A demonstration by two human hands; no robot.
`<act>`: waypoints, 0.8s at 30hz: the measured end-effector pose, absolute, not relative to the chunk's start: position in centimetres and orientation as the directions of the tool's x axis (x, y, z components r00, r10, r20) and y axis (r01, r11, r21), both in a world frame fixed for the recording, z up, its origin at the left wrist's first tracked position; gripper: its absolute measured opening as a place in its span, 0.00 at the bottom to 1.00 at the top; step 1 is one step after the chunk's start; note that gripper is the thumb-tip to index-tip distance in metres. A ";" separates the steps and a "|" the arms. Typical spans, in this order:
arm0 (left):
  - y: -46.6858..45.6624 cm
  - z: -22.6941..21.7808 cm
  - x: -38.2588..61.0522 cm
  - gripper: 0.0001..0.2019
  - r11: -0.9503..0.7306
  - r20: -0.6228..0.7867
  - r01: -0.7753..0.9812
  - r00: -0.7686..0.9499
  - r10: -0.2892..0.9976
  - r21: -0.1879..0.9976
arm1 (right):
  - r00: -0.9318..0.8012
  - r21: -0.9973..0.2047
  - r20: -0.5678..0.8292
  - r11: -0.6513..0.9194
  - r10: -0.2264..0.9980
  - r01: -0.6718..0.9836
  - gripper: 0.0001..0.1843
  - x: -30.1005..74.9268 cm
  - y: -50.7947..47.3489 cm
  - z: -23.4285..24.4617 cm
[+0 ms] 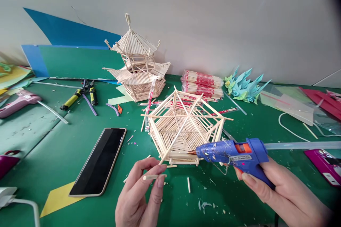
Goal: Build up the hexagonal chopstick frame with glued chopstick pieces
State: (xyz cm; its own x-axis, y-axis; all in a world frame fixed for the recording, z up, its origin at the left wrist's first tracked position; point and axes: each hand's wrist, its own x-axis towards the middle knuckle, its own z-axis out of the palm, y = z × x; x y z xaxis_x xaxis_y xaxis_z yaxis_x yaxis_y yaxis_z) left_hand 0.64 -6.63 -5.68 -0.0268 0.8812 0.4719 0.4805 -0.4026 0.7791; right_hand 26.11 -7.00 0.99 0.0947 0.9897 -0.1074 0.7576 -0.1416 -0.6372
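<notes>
My left hand (142,191) pinches a short wooden stick (151,177) between thumb and fingers, just in front of a hexagonal stick frame (183,127). That frame has a slatted floor, side posts and long sticks crossing over its top. In my right hand (282,191) is a blue hot glue gun (234,152), its copper-coloured tip pointing left over the frame's front edge. A clear glue stick (301,145) runs out of the gun's back. Behind the frame, a two-roofed pagoda model (135,67) made of similar sticks stands upright.
Bundled sticks (202,83) and folded blue paper (245,87) lie at the back. A phone (99,163) rests on yellow paper (57,200) at left, near yellow-handled pliers (74,97) and a pink glue gun (22,103). A loose stick piece (189,184) and glue scraps (204,205) lie in front.
</notes>
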 end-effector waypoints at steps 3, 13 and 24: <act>-6.7 -5.8 0.5 0.14 -0.406 0.468 0.473 -0.015 0.884 0.782 | 0.087 -0.638 -0.124 -0.147 0.988 0.756 0.18 26.5 -7.1 0.8; -6.7 -5.8 0.6 0.14 -0.423 0.483 0.483 0.001 0.876 0.766 | 0.007 -0.606 -0.167 -0.108 0.986 0.788 0.18 29.4 -8.1 -0.7; -6.7 -5.4 0.5 0.14 -0.410 0.474 0.491 -0.006 0.880 0.768 | 0.025 -0.602 -0.172 -0.125 0.985 0.789 0.18 30.3 -8.3 -0.8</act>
State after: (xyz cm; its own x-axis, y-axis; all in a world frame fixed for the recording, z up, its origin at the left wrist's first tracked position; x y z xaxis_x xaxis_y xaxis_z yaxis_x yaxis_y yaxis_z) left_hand 0.54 -6.71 -5.42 -0.0058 0.8804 0.4741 0.4912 -0.4105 0.7683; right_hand 30.34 -8.27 -0.76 0.0247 0.9848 -0.1721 0.7885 -0.1250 -0.6021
